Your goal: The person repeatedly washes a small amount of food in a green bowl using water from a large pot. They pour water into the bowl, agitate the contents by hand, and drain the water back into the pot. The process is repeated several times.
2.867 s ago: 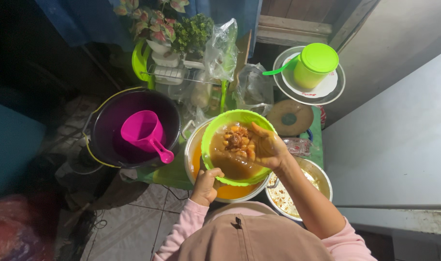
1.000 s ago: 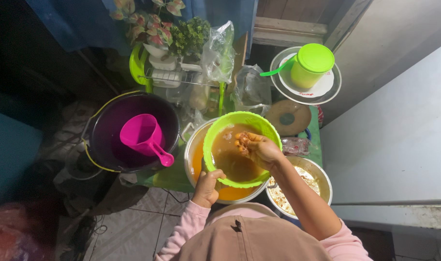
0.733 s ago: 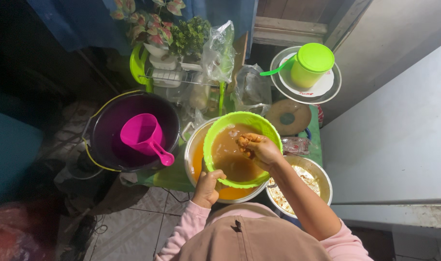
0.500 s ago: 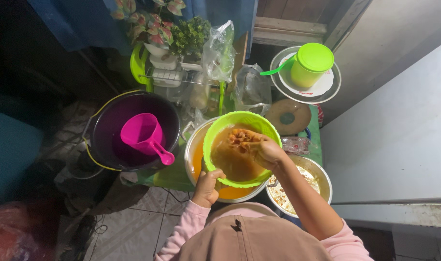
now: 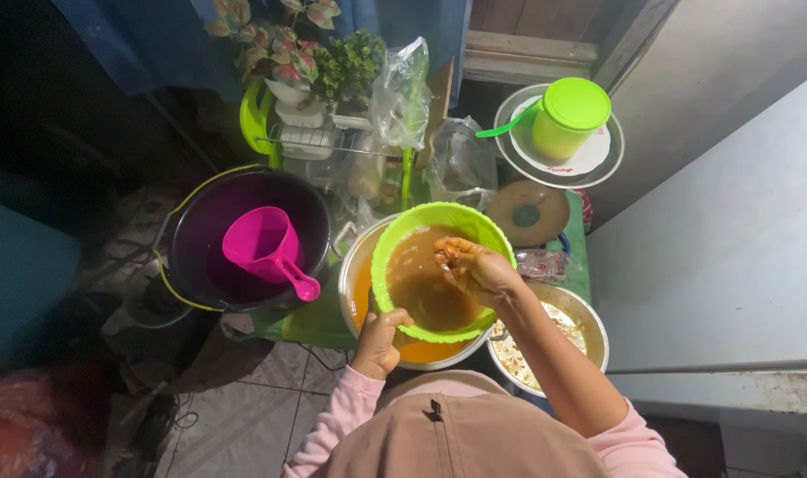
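Low in the frame, your left hand (image 5: 379, 341) is clamped on the near rim of the green bowl (image 5: 395, 243), which sits mid-frame over a metal pot (image 5: 355, 274) of orange liquid. Your right hand (image 5: 474, 270) hovers inside the bowl above brown liquid, fingers curled around small bits. A metal bowl (image 5: 589, 323) of pale food sits just right. Left, a dark bucket (image 5: 204, 226) holds a pink scoop (image 5: 266, 248). Further up: a round lid (image 5: 527, 212), plastic bags (image 5: 403, 102), a green jug (image 5: 567, 115) on a tray (image 5: 518, 146), potted plants (image 5: 306, 57).
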